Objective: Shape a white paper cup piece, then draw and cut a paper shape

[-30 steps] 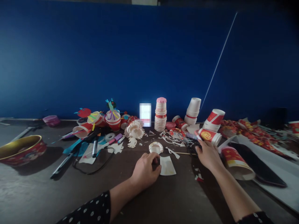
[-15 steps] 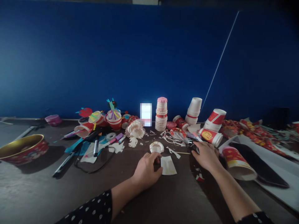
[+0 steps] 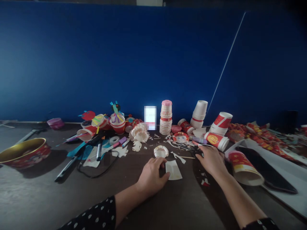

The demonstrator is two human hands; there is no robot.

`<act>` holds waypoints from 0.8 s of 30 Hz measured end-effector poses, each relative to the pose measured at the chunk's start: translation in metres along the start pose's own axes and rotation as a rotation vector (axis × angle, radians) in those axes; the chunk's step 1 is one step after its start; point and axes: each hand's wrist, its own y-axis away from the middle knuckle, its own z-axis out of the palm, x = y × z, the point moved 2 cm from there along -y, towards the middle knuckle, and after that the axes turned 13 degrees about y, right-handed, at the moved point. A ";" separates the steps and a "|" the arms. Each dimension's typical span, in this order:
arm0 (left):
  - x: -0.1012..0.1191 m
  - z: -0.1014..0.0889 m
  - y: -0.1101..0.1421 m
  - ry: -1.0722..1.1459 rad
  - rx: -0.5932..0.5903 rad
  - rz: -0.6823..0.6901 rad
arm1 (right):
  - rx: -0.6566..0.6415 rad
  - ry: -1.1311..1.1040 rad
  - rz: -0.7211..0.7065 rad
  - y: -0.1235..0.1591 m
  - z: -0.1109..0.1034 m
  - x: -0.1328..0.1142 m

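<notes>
My left hand (image 3: pixel 153 175) is closed at the left edge of a pale, four-sided paper piece (image 3: pixel 174 171), thumb low and curled fingers at its upper corner. Just beyond it sits a white paper ring with a rolled, scalloped rim (image 3: pixel 161 151). My right hand (image 3: pixel 212 159) rests on the dark handles of a pair of scissors (image 3: pixel 192 149); the fingers partly hide them. The blades point left over paper scraps. Near the scissors are a purple glue stick (image 3: pixel 199 140) and a red, fringed cup piece (image 3: pixel 181 137).
Stacked paper cups (image 3: pixel 166 119) stand at the back. A red cup (image 3: pixel 244 167) lies beside a dark phone-like slab (image 3: pixel 266 169) on the right. Leftward are a gold-rimmed bowl (image 3: pixel 26 155), a marker (image 3: pixel 99 151), a tape roll (image 3: pixel 114 141) and a black cord (image 3: pixel 96 176).
The scissors' blades have come down flatter among the scraps, uncovering the red fringed piece. My left thumb has shifted slightly right over the paper's edge.
</notes>
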 end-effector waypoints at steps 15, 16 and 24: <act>-0.001 0.002 0.001 -0.021 -0.048 0.012 | 0.074 -0.023 -0.132 0.001 -0.006 0.000; -0.001 0.002 0.001 -0.016 -0.050 0.009 | 0.069 -0.060 -0.120 0.001 -0.007 0.001; -0.001 0.003 0.001 -0.006 -0.045 -0.012 | -0.227 -1.064 -0.016 0.007 -0.001 -0.014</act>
